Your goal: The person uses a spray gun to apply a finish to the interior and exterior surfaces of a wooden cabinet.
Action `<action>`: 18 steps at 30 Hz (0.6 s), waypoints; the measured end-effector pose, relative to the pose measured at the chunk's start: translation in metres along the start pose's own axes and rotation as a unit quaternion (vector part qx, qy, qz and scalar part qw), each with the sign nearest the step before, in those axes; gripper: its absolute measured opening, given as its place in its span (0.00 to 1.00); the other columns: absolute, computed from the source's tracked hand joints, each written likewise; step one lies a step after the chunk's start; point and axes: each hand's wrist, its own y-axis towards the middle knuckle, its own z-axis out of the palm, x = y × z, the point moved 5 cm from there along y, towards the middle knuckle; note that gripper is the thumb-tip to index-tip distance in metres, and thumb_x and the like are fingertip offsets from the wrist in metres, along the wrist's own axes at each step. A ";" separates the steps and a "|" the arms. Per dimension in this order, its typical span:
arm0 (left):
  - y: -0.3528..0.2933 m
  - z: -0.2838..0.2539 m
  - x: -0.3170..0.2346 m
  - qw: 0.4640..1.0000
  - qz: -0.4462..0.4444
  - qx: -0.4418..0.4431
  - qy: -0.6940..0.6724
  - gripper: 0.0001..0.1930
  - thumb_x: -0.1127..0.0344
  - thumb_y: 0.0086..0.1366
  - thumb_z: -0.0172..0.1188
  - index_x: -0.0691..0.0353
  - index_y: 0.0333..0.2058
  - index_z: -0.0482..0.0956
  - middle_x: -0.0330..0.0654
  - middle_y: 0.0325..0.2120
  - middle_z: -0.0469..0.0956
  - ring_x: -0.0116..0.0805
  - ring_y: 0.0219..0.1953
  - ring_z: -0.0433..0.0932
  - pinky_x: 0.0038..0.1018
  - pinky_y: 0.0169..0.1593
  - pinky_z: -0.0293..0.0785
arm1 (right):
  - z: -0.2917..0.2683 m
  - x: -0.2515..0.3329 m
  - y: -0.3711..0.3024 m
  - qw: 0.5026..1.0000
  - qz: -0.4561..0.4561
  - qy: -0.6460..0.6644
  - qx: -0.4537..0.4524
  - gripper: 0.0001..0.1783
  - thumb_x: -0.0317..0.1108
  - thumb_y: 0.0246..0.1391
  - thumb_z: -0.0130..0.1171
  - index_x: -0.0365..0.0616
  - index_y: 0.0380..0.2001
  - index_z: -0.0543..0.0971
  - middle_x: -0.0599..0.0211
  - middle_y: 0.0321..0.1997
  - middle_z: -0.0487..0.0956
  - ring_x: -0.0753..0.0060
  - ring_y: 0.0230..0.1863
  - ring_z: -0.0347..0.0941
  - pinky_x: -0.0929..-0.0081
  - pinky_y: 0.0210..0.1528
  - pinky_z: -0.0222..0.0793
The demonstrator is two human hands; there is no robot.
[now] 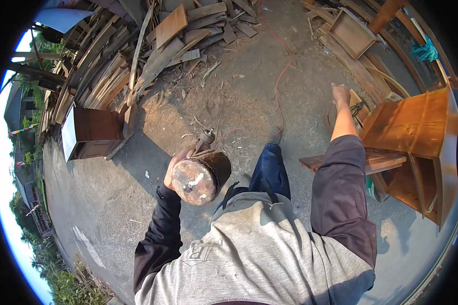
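My left hand [174, 170] is wrapped round what looks like a paint spray gun with a rusty, round cup [194, 182]. The cup's stained bottom faces up at me, and a metal fitting [207, 136] sticks out at its far end. My right arm reaches forward to the right. At its end my right hand [341, 95] is closed, its fingers curled; whatever it may hold is hidden. Just right of that hand, a dark tool with green parts [359, 108] lies by a light wooden piece. A varnished wooden cabinet [404, 122] stands to the right of my forearm.
A thin red hose [288, 63] trails over the ground. Planks and scrap wood [198, 25] are heaped at the far left and centre. A small brown cabinet [99, 127] stands left. At far right are an open drawer [352, 31] and teal gloves [425, 50]. A wooden board [376, 161] juts out near my right arm.
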 end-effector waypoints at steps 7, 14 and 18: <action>0.148 0.070 -0.034 0.987 -0.011 0.029 0.159 0.20 0.70 0.66 0.62 0.68 0.55 0.73 0.46 0.46 0.81 0.35 0.47 0.82 0.31 0.56 0.78 | -0.026 -0.165 0.158 0.956 0.189 -0.150 -0.168 0.46 0.61 0.55 0.60 0.34 0.64 0.66 0.37 0.62 0.72 0.44 0.65 0.70 0.57 0.66 0.64; 0.297 0.093 0.002 0.980 -0.169 0.010 0.102 0.29 0.63 0.59 0.71 0.68 0.56 0.74 0.46 0.48 0.81 0.37 0.50 0.80 0.33 0.59 0.74 | -0.017 -0.227 0.226 0.919 0.247 -0.200 -0.235 0.48 0.67 0.55 0.57 0.32 0.61 0.70 0.40 0.67 0.69 0.46 0.67 0.67 0.54 0.69 0.60; 0.340 0.087 0.030 0.950 -0.291 -0.003 -0.110 0.25 0.62 0.62 0.67 0.69 0.53 0.73 0.46 0.43 0.79 0.37 0.46 0.79 0.34 0.52 0.76 | -0.005 -0.247 0.266 0.940 0.241 -0.179 -0.160 0.50 0.68 0.55 0.55 0.35 0.66 0.62 0.40 0.66 0.68 0.41 0.68 0.64 0.49 0.67 0.61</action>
